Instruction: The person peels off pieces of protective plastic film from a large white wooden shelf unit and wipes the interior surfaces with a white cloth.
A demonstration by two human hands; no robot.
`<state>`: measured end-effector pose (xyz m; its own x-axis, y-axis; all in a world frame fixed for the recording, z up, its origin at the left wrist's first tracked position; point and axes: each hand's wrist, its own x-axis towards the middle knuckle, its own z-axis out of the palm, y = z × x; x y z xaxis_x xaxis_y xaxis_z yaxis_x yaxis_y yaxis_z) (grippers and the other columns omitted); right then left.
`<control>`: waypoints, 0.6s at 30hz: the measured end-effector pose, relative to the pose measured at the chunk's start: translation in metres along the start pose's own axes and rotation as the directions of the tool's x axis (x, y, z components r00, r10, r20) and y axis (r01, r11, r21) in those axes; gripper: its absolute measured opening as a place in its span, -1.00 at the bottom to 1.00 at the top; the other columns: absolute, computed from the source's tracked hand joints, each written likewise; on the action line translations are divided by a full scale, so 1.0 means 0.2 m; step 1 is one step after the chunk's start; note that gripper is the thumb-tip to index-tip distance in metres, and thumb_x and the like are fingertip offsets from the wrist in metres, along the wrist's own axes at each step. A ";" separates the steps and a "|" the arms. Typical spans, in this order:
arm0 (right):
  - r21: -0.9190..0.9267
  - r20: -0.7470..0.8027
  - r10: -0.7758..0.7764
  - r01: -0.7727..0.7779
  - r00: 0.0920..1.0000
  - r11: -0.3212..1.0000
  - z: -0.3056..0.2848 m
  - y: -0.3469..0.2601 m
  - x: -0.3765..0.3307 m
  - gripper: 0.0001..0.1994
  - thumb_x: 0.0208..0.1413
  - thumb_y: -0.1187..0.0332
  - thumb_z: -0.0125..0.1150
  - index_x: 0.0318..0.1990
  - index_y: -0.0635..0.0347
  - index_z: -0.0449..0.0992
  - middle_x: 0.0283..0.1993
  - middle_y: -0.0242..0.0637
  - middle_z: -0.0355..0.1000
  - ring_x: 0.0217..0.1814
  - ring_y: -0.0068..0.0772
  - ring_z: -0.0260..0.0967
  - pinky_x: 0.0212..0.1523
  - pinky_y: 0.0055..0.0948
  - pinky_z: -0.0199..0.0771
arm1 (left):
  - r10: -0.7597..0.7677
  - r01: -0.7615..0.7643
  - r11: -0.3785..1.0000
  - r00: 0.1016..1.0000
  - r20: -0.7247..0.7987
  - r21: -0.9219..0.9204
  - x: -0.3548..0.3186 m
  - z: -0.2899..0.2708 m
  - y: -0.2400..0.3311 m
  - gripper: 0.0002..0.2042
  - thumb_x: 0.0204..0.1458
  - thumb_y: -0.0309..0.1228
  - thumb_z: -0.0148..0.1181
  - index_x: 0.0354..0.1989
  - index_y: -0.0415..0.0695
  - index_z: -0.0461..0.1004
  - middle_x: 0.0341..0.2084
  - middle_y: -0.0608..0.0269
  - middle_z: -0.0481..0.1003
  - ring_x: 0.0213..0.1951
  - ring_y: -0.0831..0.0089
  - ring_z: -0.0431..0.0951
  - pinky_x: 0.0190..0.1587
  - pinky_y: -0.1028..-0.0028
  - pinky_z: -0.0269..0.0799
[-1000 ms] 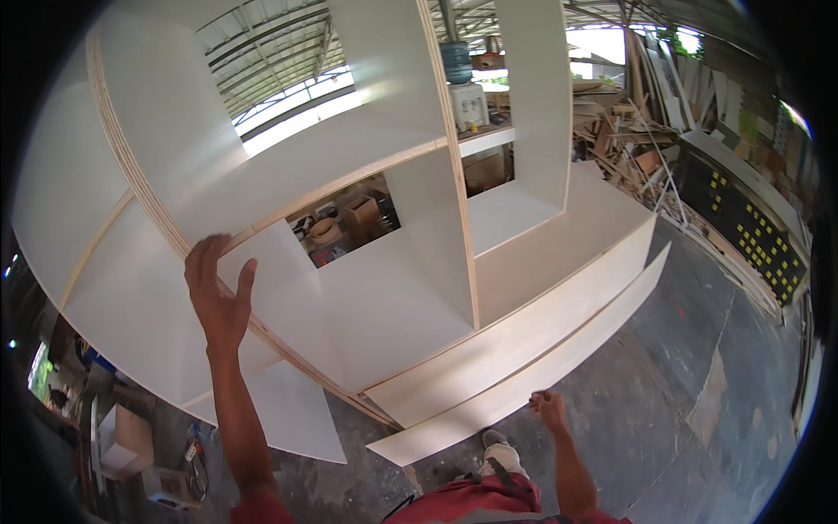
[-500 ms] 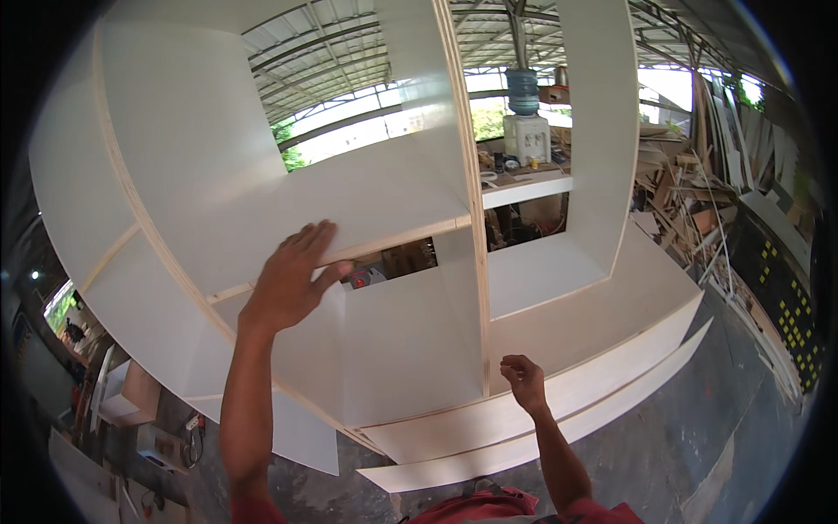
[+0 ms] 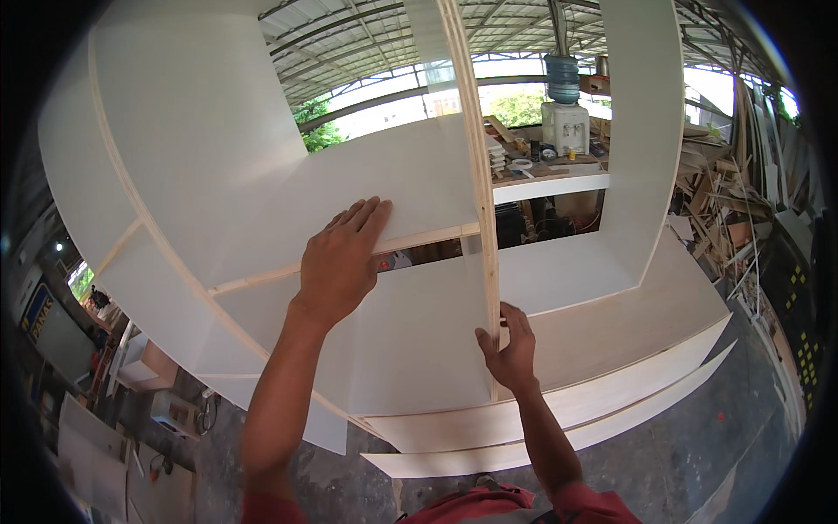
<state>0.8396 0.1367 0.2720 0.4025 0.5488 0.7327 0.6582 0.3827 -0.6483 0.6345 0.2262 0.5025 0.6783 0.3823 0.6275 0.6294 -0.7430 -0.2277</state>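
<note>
Left hand: the left hand [image 3: 343, 262] lies palm down at the shelf, fingers stretched out and nearly side by side, thumb a little apart near the front edge; nothing grasped.
Right hand: the right hand [image 3: 511, 351] is at the upright divider, thumb and fingers spread to either side of its front edge; whether they press on it, cannot tell.
White cabinet: the white cabinet [image 3: 179, 131] stands in front of both hands and reaches out past them to left and right.
Shelf: the shelf [image 3: 384, 170] is under the left hand's fingers and runs on beyond them; its pale front edge [image 3: 432, 236] passes beneath that hand and meets the upright divider.
Upright divider: the upright divider [image 3: 477, 166] rises from the right hand, away to the right of the left hand; layered wood shows along its edge.
Base panel: a pale base panel [image 3: 489, 428] runs below both hands.
Lower board: a long pale board [image 3: 471, 461] lies just below that panel, nearer the wearer than either hand.
Beyond right hand: through the cabinet's opening, a water dispenser [image 3: 566, 129] with a blue bottle [image 3: 561, 83] on a cluttered worktop [image 3: 587, 166].
Far right of right hand: heaped wood scraps [image 3: 711, 188].
Far left of left hand: a box [image 3: 153, 365] on the floor.
</note>
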 end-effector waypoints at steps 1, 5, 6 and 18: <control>-0.002 -0.001 -0.028 0.028 1.000 1.000 0.00 -0.02 0.04 -0.47 -0.07 0.45 0.38 0.11 0.31 0.37 0.03 -0.01 0.41 -0.05 -0.07 0.41 -0.06 -0.23 0.47 | -0.023 0.024 0.999 0.999 -0.038 0.024 0.00 0.03 -0.01 -0.43 -0.15 -0.68 0.20 0.16 -0.17 0.36 0.14 0.05 0.42 0.19 0.15 0.41 0.15 0.24 0.44; 0.015 -0.006 -0.086 0.086 0.996 0.996 -0.03 -0.11 0.17 -0.44 -0.07 0.50 0.35 0.14 0.31 0.33 0.06 0.02 0.40 0.01 0.01 0.39 -0.03 -0.19 0.47 | -0.100 0.106 0.994 0.986 -0.135 0.041 0.01 0.06 0.04 -0.46 -0.21 -0.74 0.13 0.08 -0.20 0.42 0.07 0.06 0.49 0.13 0.13 0.47 0.11 0.25 0.46; -0.022 -0.008 -0.104 0.104 0.995 0.994 -0.04 -0.12 0.19 -0.44 -0.06 0.53 0.34 0.16 0.32 0.32 0.08 0.04 0.39 0.03 0.04 0.39 -0.01 -0.19 0.46 | -0.091 0.100 0.994 0.981 -0.169 0.047 0.01 0.08 0.04 -0.45 -0.24 -0.73 0.14 0.07 -0.19 0.43 0.07 0.06 0.49 0.12 0.13 0.48 0.12 0.24 0.45; 0.108 -0.105 -0.041 0.052 0.994 0.993 0.11 -0.08 0.21 -0.72 0.09 0.60 0.07 -0.02 0.43 0.41 -0.05 -0.06 0.32 -0.05 -0.17 0.32 -0.04 -0.31 0.37 | -0.078 0.075 0.995 0.996 -0.053 -0.059 0.00 -0.02 0.07 -0.56 -0.07 -0.49 0.22 0.07 -0.24 0.45 0.03 -0.01 0.51 0.09 0.10 0.50 0.14 0.24 0.41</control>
<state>0.8317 0.1688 0.3084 0.4398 0.4517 0.7762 0.6058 0.4889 -0.6277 0.6409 0.2140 0.5028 0.6059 0.4094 0.6821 0.6552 -0.7431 -0.1359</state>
